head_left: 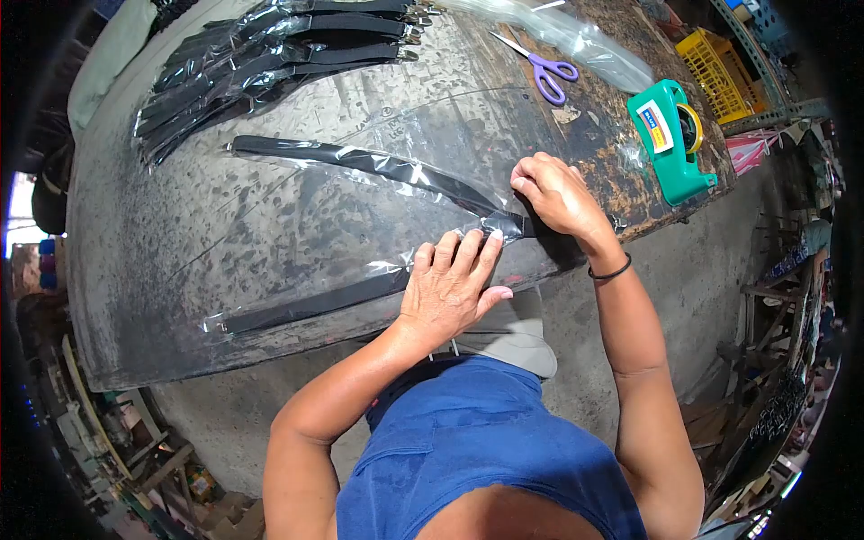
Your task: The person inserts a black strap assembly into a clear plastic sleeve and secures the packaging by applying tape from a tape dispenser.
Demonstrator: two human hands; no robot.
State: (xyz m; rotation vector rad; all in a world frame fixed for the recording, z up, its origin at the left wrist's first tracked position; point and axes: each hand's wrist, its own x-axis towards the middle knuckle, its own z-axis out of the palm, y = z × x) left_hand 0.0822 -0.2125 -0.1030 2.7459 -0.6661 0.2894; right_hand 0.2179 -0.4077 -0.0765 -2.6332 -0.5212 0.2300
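Black elastic straps (360, 160) in clear plastic sleeves lie in a V shape on the worn table. My left hand (450, 281) lies flat over the lower strap, fingers spread, with its fingertips near the point where the straps meet. My right hand (555, 196) is closed just beyond that joined end, its fingers curled together; what they hold, if anything, is hidden. To the right of it stands a green tape dispenser (670, 144) with a yellow roll. Purple-handled scissors (544, 72) lie open above my right hand.
A pile of wrapped black straps (270, 63) with metal clips covers the table's upper left. Clear plastic sleeves (576, 40) lie along the far edge. A yellow crate (715, 76) stands beyond the table at the upper right. The table's near edge (225, 367) curves below my left hand.
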